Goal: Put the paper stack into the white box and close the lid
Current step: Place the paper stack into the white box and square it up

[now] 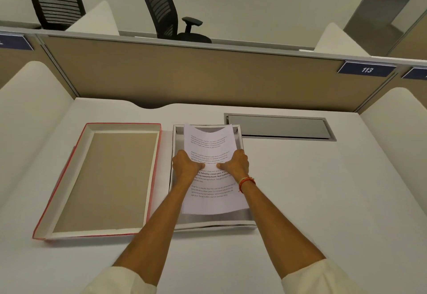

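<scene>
The white box sits open in the middle of the desk. A printed paper stack hangs over it, bowed so that its long edges curl upward. My left hand grips the stack's left edge and my right hand grips its right edge, thumbs pressed on the top sheet. An orange thread band circles my right wrist. The lid, red-edged with a brown inside, lies upside down on the desk just left of the box.
A grey metal cable hatch is set in the desk behind and right of the box. A tan partition with a "113" tag closes the back. White side dividers stand left and right. Two black office chairs stand beyond.
</scene>
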The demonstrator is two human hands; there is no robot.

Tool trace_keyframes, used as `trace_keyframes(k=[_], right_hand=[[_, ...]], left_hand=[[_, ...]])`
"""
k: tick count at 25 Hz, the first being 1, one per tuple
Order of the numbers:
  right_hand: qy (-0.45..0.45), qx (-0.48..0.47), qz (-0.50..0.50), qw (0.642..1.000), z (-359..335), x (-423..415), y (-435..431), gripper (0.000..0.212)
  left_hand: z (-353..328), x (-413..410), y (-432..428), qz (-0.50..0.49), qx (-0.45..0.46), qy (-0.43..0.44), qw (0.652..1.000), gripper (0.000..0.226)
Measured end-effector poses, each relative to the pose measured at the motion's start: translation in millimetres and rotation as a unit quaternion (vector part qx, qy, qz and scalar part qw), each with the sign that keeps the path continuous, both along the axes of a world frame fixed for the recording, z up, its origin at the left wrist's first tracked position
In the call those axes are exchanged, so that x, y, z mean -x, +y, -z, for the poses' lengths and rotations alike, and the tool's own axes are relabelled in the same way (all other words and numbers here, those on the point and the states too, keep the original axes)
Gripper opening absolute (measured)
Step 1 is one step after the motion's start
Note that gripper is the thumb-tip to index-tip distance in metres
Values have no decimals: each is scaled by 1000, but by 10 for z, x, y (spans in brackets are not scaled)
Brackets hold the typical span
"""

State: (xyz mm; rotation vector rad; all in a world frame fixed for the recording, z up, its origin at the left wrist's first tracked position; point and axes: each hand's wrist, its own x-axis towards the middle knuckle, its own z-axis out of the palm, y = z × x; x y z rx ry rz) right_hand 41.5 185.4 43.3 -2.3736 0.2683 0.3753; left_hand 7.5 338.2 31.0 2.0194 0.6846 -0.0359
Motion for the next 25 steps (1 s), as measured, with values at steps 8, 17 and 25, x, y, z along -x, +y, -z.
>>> trace_keyframes(k=[8, 17, 25], right_hand=[[-9, -10, -13, 1000, 156, -25, -34, 43], [5, -1, -27, 1000, 227, -40, -30, 39], [14, 25, -48, 998, 249, -101, -40, 34]], left_hand=[[172, -35, 16, -1, 0, 9, 1000, 42], [219, -19, 21, -8, -6, 10, 1000, 45], [253, -31, 45, -6, -10, 17, 1000, 53]])
